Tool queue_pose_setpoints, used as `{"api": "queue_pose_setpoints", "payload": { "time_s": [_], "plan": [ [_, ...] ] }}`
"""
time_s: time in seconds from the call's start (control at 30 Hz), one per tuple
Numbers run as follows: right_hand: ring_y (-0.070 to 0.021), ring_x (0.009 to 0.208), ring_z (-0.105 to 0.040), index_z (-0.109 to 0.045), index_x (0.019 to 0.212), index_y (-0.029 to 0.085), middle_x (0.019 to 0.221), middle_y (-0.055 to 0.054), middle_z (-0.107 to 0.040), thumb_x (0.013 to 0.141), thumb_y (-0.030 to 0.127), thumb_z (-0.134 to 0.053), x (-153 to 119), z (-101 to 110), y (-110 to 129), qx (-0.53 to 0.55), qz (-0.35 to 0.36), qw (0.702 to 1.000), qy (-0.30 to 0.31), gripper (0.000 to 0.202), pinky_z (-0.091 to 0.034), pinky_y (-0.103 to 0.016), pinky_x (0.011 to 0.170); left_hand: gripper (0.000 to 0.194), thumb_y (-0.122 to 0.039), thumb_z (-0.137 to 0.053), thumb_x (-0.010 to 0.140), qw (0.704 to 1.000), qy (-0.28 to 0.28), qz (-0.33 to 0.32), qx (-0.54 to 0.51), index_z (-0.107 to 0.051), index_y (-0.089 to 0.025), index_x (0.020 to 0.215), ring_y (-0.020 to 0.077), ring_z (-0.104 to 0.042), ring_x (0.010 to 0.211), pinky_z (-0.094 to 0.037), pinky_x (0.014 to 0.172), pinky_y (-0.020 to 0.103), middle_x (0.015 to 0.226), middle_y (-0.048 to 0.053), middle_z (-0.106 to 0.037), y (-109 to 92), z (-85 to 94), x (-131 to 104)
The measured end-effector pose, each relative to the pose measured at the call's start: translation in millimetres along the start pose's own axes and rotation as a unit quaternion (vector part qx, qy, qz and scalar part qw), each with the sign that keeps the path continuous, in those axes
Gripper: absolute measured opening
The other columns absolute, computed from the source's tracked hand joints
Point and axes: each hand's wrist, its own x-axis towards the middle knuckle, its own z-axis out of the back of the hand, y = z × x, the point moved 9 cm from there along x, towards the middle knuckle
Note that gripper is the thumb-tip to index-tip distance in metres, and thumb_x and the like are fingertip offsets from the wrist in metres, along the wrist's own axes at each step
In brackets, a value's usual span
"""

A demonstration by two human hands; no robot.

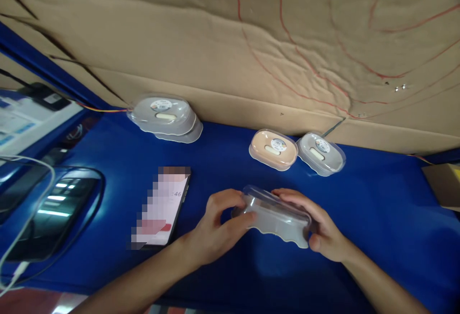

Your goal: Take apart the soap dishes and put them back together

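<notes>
Between my two hands is a grey plastic box with a clear lid and a wavy lower edge [275, 220], tilted above the blue table. My left hand [224, 225] grips its left end, thumb on the near side and fingers at the far side. At the right end, my right hand [319, 225] curls round the box with the fingers along the far edge. Beyond my hands sit a peach box with a clear lid [278, 158] and a grey one [325, 161], side by side. Both carry a round white label and a pale oblong piece on top.
A stack of grey lidded boxes [163, 117] stands at the back left against the cardboard wall [179, 41]. A phone with a lit screen [161, 208] lies left of my hands. A dark device [50, 218] with cables is further left. A cardboard box [442, 187] stands at the right.
</notes>
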Motion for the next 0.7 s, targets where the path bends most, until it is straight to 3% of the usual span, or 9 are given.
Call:
{"api": "queue_pose_setpoints", "payload": {
  "time_s": [0.1, 0.2, 0.3, 0.37, 0.47, 0.6, 0.7],
  "plan": [
    [-0.0358, 0.150, -0.049, -0.049, 0.156, 0.036, 0.162, -0.012, -0.051, 0.079, 0.077, -0.076, -5, -5, 0, -0.015, -0.002, 1.000, 0.016, 0.091, -0.045, -0.051, 0.121, 0.029, -0.010, -0.072, 0.089, 1.000, -0.009, -0.015, 0.018, -0.067, -0.032, 0.108, 0.0152, -0.066, 0.093, -0.062, 0.085, 0.030, 0.104, 0.000, -0.061, -2, 2.3, -1],
    [-0.0381, 0.151, -0.047, -0.043, 0.160, 0.034, 0.166, -0.015, -0.044, 0.072, 0.077, -0.082, -8, -7, -2, -0.015, -0.019, 0.999, 0.035, 0.105, -0.045, -0.053, 0.121, 0.035, -0.013, -0.075, 0.088, 1.000, 0.002, 0.023, -0.011, -0.066, -0.035, 0.114, 0.0188, -0.070, 0.099, -0.062, 0.086, 0.033, 0.107, 0.001, -0.065, 6, 0.6, -4],
    [-0.0345, 0.151, -0.048, -0.049, 0.156, 0.033, 0.163, -0.014, -0.049, 0.090, 0.079, -0.060, -8, -6, -2, 0.006, -0.042, 0.999, 0.028, 0.081, -0.046, -0.050, 0.120, 0.045, -0.019, -0.074, 0.090, 0.995, 0.035, 0.060, -0.069, -0.061, -0.039, 0.128, 0.0218, -0.074, 0.098, -0.064, 0.085, 0.036, 0.105, 0.001, -0.071, 12, -6.2, -7],
    [-0.0303, 0.150, -0.050, -0.054, 0.151, 0.034, 0.159, -0.011, -0.054, 0.102, 0.071, -0.046, -7, -5, -1, 0.001, -0.050, 0.999, 0.019, 0.061, -0.046, -0.048, 0.120, 0.054, -0.020, -0.074, 0.090, 0.993, 0.039, 0.056, -0.098, -0.056, -0.038, 0.138, 0.0225, -0.076, 0.099, -0.065, 0.087, 0.036, 0.105, 0.002, -0.073, 11, -7.2, -8],
    [-0.0294, 0.148, -0.052, -0.055, 0.150, 0.036, 0.157, -0.010, -0.056, 0.105, 0.064, -0.047, -8, -5, 2, -0.018, -0.049, 0.998, 0.021, 0.053, -0.050, -0.045, 0.118, 0.071, -0.023, -0.075, 0.090, 0.984, 0.062, 0.087, -0.141, -0.047, -0.037, 0.153, 0.0271, -0.073, 0.118, -0.061, 0.103, 0.042, 0.124, 0.007, -0.073, 16, -10.5, -10],
    [-0.0313, 0.149, -0.051, -0.052, 0.153, 0.036, 0.161, -0.011, -0.053, 0.105, 0.065, -0.047, -11, -5, 1, -0.048, -0.044, 0.997, 0.030, 0.056, -0.050, -0.049, 0.118, 0.080, -0.031, -0.077, 0.091, 0.949, 0.169, 0.173, -0.202, -0.038, -0.038, 0.161, 0.0334, -0.061, 0.139, -0.054, 0.115, 0.050, 0.154, 0.012, -0.060, 26, -27.4, -20],
    [-0.0363, 0.150, -0.050, -0.042, 0.160, 0.034, 0.165, -0.014, -0.047, 0.093, 0.076, -0.060, -15, -8, 1, -0.068, -0.027, 0.996, 0.045, 0.081, -0.049, -0.054, 0.118, 0.074, -0.033, -0.074, 0.094, 0.940, 0.167, 0.187, -0.229, -0.041, -0.041, 0.159, 0.0318, -0.061, 0.140, -0.052, 0.117, 0.050, 0.152, 0.009, -0.062, 28, -26.6, -22]
  ]
}}
